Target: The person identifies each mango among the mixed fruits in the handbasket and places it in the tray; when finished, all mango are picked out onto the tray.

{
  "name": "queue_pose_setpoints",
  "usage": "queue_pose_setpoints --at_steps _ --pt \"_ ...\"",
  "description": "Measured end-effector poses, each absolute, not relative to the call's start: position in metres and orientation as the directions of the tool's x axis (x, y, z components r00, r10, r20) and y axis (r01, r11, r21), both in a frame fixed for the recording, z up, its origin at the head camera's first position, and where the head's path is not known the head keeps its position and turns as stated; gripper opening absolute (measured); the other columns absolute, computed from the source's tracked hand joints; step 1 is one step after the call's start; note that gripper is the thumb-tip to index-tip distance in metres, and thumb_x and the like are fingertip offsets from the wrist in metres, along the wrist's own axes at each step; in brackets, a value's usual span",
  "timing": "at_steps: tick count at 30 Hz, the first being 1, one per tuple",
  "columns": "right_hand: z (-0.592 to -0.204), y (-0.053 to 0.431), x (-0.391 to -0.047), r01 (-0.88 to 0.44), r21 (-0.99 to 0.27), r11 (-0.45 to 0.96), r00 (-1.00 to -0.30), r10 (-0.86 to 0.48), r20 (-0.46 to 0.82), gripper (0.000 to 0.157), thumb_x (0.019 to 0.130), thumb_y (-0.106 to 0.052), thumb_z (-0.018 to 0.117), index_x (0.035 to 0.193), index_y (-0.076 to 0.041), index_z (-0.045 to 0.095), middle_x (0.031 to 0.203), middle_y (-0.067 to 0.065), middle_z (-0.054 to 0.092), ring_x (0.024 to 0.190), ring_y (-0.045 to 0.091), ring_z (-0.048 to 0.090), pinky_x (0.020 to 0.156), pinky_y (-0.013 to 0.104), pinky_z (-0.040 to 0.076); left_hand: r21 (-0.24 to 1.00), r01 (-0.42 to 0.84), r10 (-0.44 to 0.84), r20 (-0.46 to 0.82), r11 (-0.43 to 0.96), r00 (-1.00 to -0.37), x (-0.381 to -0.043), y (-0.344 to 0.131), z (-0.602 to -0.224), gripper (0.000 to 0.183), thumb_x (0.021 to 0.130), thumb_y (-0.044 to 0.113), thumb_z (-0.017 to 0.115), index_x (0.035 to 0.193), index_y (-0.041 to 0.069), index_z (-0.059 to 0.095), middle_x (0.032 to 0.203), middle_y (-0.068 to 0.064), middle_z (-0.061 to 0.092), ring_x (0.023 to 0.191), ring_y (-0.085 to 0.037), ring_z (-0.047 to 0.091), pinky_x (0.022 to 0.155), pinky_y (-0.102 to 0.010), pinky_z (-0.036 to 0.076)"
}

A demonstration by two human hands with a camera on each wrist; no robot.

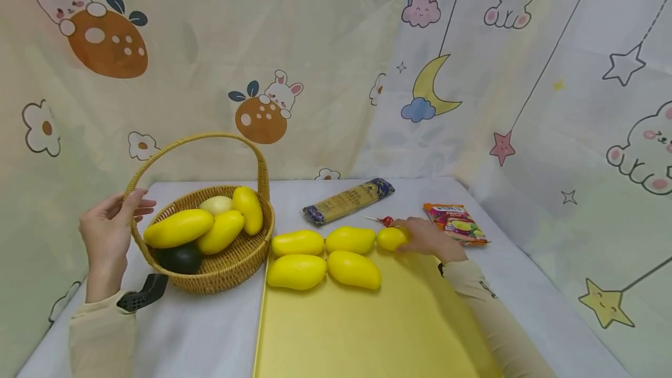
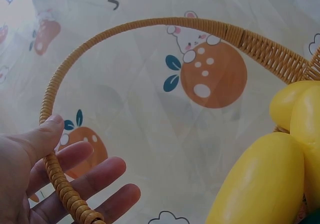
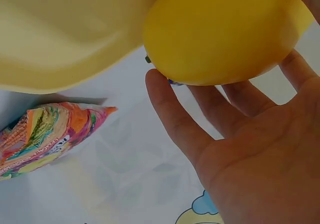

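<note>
My left hand (image 1: pixel 107 232) holds the handle (image 2: pixel 64 189) of a wicker basket (image 1: pixel 247 270), thumb on one side and loosely bent fingers on the other. Three yellow mangoes (image 1: pixel 178 228), a pale rounded fruit (image 1: pixel 217 204) and a dark green fruit (image 1: pixel 181 258) lie inside it. At the far side of a yellow tray (image 1: pixel 336 331), my right hand (image 1: pixel 427 241) grips a mango (image 3: pixel 220 33), its fingers along one side and the thumb partly out of frame. Left of that hand, more mangoes (image 1: pixel 350 240) lie in two rows on the tray.
Behind the tray lie a long packet (image 1: pixel 349 200) with dark blue ends and a red-wrapped lollipop (image 1: pixel 387 221). A colourful snack bag (image 1: pixel 457 223) sits beyond the right hand. Printed cloth (image 1: pixel 325 45) hangs around the white table.
</note>
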State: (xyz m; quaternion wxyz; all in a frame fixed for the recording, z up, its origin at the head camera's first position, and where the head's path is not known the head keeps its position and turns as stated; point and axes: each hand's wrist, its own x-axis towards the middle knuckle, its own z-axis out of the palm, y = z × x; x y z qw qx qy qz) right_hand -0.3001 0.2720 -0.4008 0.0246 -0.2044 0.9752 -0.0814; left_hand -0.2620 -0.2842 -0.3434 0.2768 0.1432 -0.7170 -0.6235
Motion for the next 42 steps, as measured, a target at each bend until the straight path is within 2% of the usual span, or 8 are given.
queue_pose_setpoints --at_steps 6,22,33,42 --pt "-0.403 0.268 -0.297 -0.382 -0.187 0.905 -0.918 -0.395 -0.036 0.059 0.079 -0.03 0.079 0.129 -0.007 0.057 0.108 0.012 0.064 0.099 0.031 0.059 0.091 0.053 0.047 0.973 0.13 -0.55 0.215 0.189 -0.807 -0.262 -0.284 -0.343 0.038 0.09 0.035 0.066 0.117 0.009 0.069 0.072 0.02 0.065 0.07 0.002 0.062 0.071 -0.009 0.045" --pt "-0.399 0.268 -0.298 -0.416 -0.249 0.875 -0.901 -0.434 -0.02 0.068 0.075 -0.031 0.082 0.132 -0.004 0.054 0.117 0.021 0.061 0.107 0.038 0.057 0.093 0.054 0.046 0.975 0.122 -0.555 0.206 0.184 -0.806 -0.262 -0.285 -0.341 0.036 0.089 0.036 0.066 0.116 0.012 0.07 0.072 0.02 0.065 0.07 0.002 0.062 0.07 -0.009 0.046" --pt "-0.396 0.265 -0.3 -0.428 -0.317 0.846 -0.89 -0.456 -0.018 0.061 0.081 -0.035 0.077 0.129 -0.003 0.056 0.118 0.018 0.061 0.108 0.038 0.056 0.09 0.052 0.047 0.972 0.14 -0.55 0.223 0.188 -0.805 -0.264 -0.285 -0.342 0.036 0.09 0.035 0.066 0.115 0.01 0.07 0.072 0.019 0.065 0.069 0.002 0.063 0.07 -0.009 0.046" --pt "-0.391 0.256 -0.3 -0.425 -0.304 0.853 -0.892 -0.452 -0.022 0.059 0.084 -0.035 0.074 0.129 -0.001 0.056 0.119 0.018 0.061 0.109 0.037 0.057 0.093 0.052 0.046 0.961 0.146 -0.539 0.254 0.235 -0.803 -0.264 -0.284 -0.343 0.041 0.091 0.037 0.064 0.119 0.007 0.068 0.071 0.024 0.063 0.069 0.005 0.062 0.071 -0.01 0.045"
